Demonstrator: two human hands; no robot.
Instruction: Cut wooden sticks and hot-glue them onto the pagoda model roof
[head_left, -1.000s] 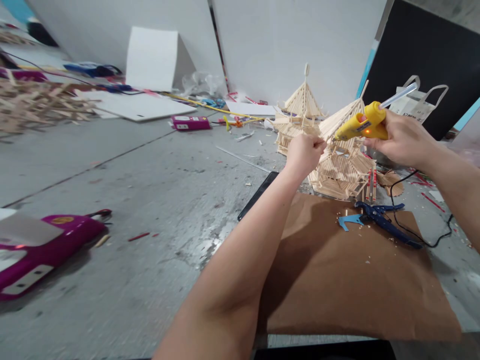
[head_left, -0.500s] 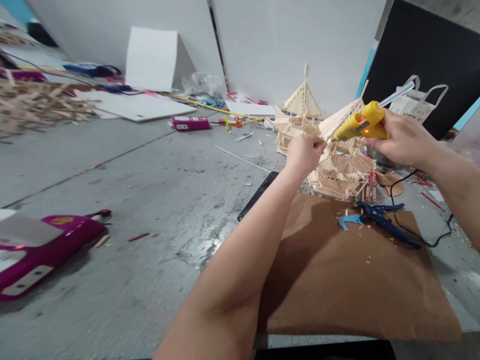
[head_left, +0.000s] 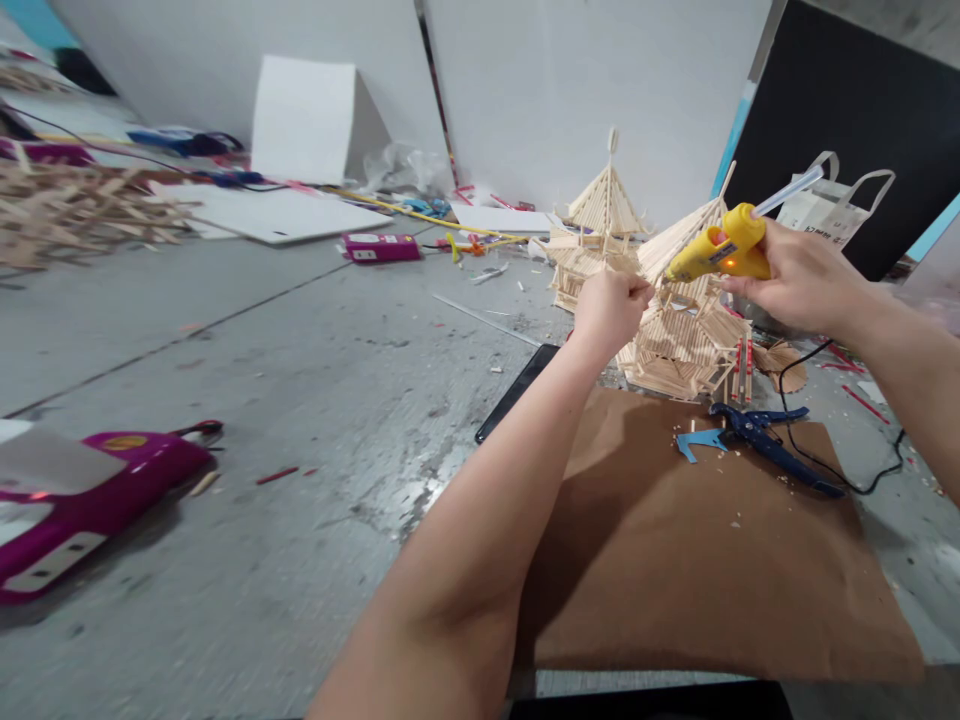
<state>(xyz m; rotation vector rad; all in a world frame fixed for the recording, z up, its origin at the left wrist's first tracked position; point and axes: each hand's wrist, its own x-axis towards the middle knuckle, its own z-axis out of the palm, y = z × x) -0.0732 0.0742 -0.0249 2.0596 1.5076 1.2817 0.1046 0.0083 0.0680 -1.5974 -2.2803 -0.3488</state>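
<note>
A yellow hot glue gun (head_left: 724,245) is gripped in my right hand (head_left: 802,275), with a clear glue stick (head_left: 791,190) poking from its back and an orange light glowing on its side. Its nozzle points down-left at the nearer wooden stick pagoda model (head_left: 679,335), close to the fingers of my left hand (head_left: 609,305). Those fingers are pinched together beside the model's roof; what they hold, if anything, is too small to make out. Behind my left hand stands a second pagoda model (head_left: 606,200) with a pointed roof.
Blue cutting pliers (head_left: 780,450) and a light-blue scrap (head_left: 699,442) lie on a brown board (head_left: 712,570). A black phone (head_left: 517,392) rests left of it. Purple power strips (head_left: 380,247), a wood stick pile (head_left: 82,210) and a white bag (head_left: 821,210) are around. The gun's black cord trails right.
The glue gun and my right hand have shifted very slightly left. My left hand stays almost in the same place.
</note>
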